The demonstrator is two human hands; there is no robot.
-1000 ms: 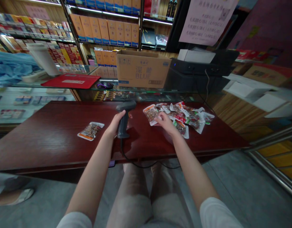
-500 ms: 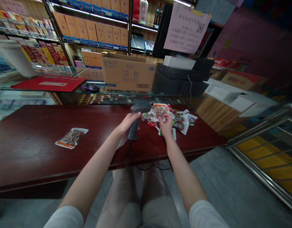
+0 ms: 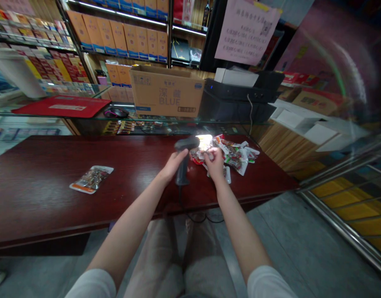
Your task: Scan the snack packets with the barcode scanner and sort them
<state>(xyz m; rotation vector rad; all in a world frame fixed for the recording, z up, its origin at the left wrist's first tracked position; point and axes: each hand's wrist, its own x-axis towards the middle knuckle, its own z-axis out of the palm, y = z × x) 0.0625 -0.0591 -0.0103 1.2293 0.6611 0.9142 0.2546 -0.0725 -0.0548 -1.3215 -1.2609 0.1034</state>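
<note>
My left hand (image 3: 175, 164) is closed round the handle of a dark barcode scanner (image 3: 183, 165), its cable hanging over the table's front edge. Bright light from the scanner head falls on a snack packet (image 3: 205, 142), whose print is washed out by the glare. The fingers of my right hand (image 3: 215, 161) pinch that packet at its lower edge. Just beyond and to the right lies a heap of similar snack packets (image 3: 240, 156). One more packet, clear with an orange strip (image 3: 92, 179), lies flat by itself on the left of the dark red table (image 3: 137, 165).
Behind the table, a glass counter carries a cardboard box (image 3: 168, 93), a computer mouse (image 3: 116, 113), a red mat (image 3: 63, 106) and a black printer-like machine (image 3: 236, 97). Shelves of orange boxes (image 3: 125, 39) stand beyond. A metal rack (image 3: 342, 219) is at the right.
My left hand has moved the scanner right, closer to the packet in my right hand. The scanner's light now shines brightly on that packet.
</note>
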